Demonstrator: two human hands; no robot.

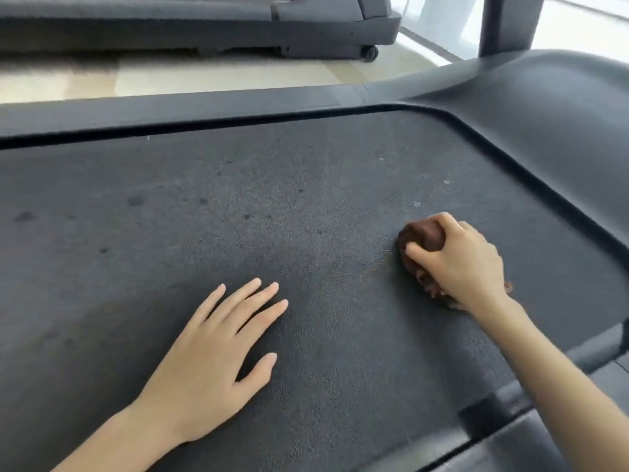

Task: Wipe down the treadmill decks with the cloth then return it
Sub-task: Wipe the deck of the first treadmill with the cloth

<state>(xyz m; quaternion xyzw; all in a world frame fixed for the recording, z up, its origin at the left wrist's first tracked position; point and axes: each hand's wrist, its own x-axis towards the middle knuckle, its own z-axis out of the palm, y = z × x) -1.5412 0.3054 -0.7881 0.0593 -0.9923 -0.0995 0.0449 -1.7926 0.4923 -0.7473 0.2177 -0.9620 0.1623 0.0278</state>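
A dark grey treadmill deck [238,206] with a rough belt fills most of the view; it shows dark spots at the left and pale specks near the right. My right hand [459,264] grips a bunched brown cloth [420,240] and presses it onto the belt near the right end. My left hand [221,356] lies flat on the belt with its fingers spread and straight, holding nothing.
The motor hood [551,117] curves round the belt's right end. Side rails run along the far edge [170,114] and the near right corner [510,434]. A second treadmill [204,25] stands beyond a strip of pale floor [204,76]. An upright post [510,22] rises at top right.
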